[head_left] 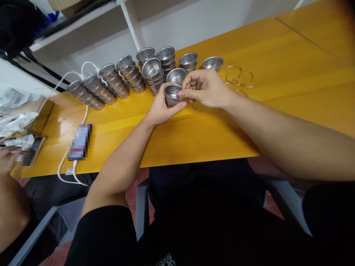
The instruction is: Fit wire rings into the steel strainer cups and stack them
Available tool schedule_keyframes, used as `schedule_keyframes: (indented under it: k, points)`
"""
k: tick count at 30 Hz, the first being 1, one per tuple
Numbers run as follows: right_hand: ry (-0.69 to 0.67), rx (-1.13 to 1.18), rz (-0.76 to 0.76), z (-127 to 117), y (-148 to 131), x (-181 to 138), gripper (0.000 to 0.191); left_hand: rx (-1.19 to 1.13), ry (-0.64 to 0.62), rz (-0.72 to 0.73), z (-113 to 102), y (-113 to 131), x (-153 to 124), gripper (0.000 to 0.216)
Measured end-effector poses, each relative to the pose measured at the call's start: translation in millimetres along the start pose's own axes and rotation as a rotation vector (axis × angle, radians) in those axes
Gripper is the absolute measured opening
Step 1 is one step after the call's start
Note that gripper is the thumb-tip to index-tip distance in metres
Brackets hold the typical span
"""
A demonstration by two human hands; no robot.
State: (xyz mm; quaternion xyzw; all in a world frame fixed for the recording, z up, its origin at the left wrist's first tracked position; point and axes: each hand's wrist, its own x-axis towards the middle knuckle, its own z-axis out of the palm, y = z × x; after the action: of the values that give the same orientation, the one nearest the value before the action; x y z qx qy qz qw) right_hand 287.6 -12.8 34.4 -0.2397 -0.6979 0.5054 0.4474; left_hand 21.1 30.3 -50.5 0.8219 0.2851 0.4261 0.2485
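Observation:
My left hand [161,108] is wrapped round a small perforated metal cup [172,96], tilted a little toward me above the table. At the cup's right rim, my right hand [200,88] has its thumb and fingers pinched together. Whether the pinch is on the rim itself or on something thin, I cannot make out. Right behind the held cup is another perforated cup [176,75]. Several thin wire rings [237,75] lie on the table to the right of my right hand, some partly hidden beneath my forearm.
Stacks of perforated cups [127,70] line the back of the yellow table [194,140], with a single cup [213,62] at their right end. A phone [80,142] with a white cable lies left. Another person's hand [8,159] is at the far left, near plastic bags [16,123].

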Motion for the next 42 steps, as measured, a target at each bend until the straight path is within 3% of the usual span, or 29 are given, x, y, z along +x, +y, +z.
schedule_keyframes:
  k: [11, 19, 22, 26, 31, 37, 42]
  points:
    - [0.007, -0.012, 0.002, 2.9, -8.0, -1.9, 0.065, 0.008, 0.017, 0.006, 0.1, 4.9, -0.7, 0.099]
    - [0.146, -0.335, -0.137, -5.1, -7.6, -8.8, 0.048, 0.017, 0.058, 0.001, -3.3, -11.5, 0.3, 0.111]
    - [0.106, -0.428, -0.188, -9.2, -1.5, -8.1, 0.040, 0.038, 0.065, -0.037, -5.4, -12.8, -0.1, 0.115]
    - [0.093, -0.418, -0.163, -10.1, 2.2, -8.5, 0.047, 0.028, 0.049, -0.040, -6.0, -15.9, -1.5, 0.116]
    - [0.065, -0.515, -0.167, -11.6, 1.1, -10.3, 0.043, 0.047, 0.067, -0.029, -8.4, -17.6, -2.4, 0.111]
    - [-0.043, -0.622, -0.224, -12.4, 6.2, -12.1, 0.032, 0.093, 0.063, 0.014, -9.7, -10.7, -2.6, 0.099]
    - [-0.122, -0.625, -0.174, -9.1, 13.3, -11.6, 0.035, 0.087, 0.033, 0.023, -9.9, -3.6, -4.1, 0.098]
